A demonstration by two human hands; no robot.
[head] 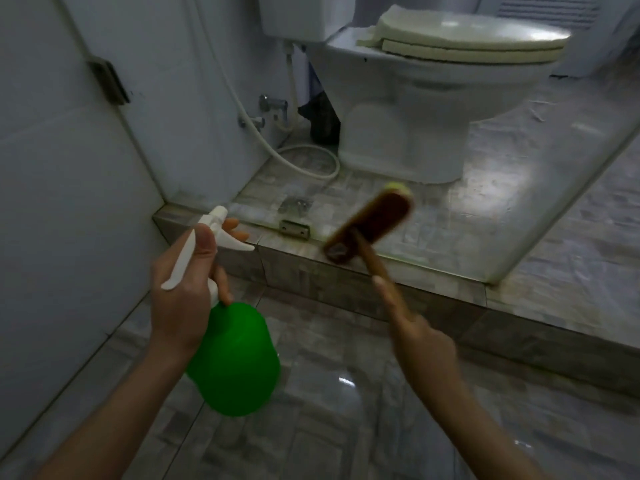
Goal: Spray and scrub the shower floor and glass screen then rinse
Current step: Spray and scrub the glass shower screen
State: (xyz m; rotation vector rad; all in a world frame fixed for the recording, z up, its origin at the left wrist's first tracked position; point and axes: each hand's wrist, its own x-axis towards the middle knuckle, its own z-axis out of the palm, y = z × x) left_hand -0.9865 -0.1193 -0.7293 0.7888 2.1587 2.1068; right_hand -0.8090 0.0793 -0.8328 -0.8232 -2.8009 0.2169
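Ok, left hand [183, 289] grips the green spray bottle [235, 358] by the neck, fingers curled round the white trigger. Bottle axis is tilted: the base hangs below and right of the hand, nozzle points up and away toward the glass screen [519, 188]. Right hand [426, 344] clamps the brush [370, 223] handle, index finger laid along it. Handle runs up-left from the hand; blurred head sits crosswise, ahead of the hand over the raised curb [346, 282].

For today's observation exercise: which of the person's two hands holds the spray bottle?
The left hand grips the green spray bottle; the right hand holds a wooden brush.
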